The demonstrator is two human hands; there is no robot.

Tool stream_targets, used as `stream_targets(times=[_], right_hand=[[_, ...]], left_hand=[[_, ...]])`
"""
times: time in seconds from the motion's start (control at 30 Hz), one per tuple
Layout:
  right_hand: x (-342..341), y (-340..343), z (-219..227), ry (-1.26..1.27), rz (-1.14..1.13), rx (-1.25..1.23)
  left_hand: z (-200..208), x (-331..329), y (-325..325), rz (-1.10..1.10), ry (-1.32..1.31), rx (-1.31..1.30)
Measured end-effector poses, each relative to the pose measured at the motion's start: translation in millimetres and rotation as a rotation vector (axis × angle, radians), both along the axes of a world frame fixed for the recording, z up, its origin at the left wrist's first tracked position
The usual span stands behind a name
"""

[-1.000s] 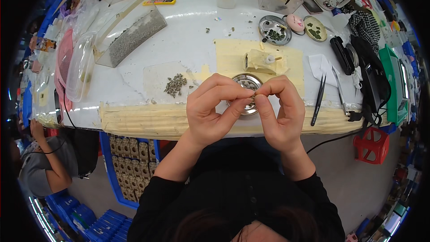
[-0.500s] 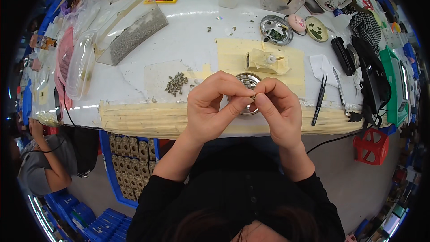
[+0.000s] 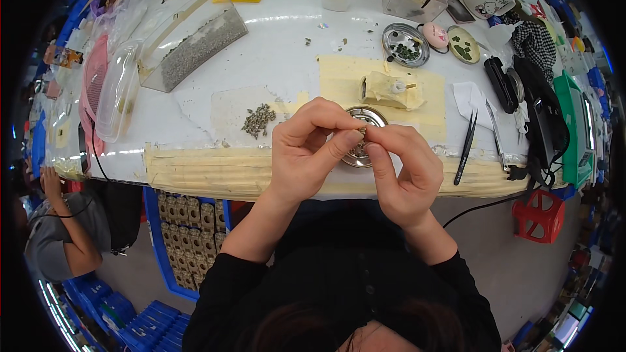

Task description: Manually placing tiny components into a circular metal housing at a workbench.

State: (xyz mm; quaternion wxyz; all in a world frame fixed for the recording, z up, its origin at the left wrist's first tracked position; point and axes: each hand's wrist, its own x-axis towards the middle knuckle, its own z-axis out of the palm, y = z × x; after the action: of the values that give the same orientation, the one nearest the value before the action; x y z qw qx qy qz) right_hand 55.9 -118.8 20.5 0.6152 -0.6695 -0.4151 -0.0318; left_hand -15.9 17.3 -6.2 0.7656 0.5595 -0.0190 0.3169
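White worktable (image 3: 287, 58) ran across the view, near edge taped beige; blue crates (image 3: 189, 234) sat below it. Left hand (image 3: 306, 150) and right hand (image 3: 404, 176) met above a round metal dish (image 3: 372, 117), fingertips pinched shut on a tiny part (image 3: 360, 132) between them. Part too small to tell its axis or heading. Loose pile of small parts (image 3: 259, 119) lay left; tweezers (image 3: 467, 146) right.

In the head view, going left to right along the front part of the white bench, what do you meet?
Pile of small dark metal parts on a clear sheet → left hand → tiny metal part pinched between both hands → right hand → black tweezers → black cable clip at the bench edge.
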Motion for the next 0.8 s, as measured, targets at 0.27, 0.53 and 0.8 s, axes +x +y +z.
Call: stream_targets(times=[0.27,0.53,0.8], right_hand=[[4.3,2.9,-0.4,-0.283,-0.06,-0.065],[10.4,-0.7,3.4,-0.183,-0.067,-0.04],[14.0,-3.1,2.5,-0.218,-0.019,-0.023]], left_hand=[[0.9,-1.0,-1.2,0.115,0.037,0.131],[3.2,-1.8,0.3,-0.199,0.094,-0.193],[2.3,-2.9,5.2,-0.332,0.128,-0.286]])
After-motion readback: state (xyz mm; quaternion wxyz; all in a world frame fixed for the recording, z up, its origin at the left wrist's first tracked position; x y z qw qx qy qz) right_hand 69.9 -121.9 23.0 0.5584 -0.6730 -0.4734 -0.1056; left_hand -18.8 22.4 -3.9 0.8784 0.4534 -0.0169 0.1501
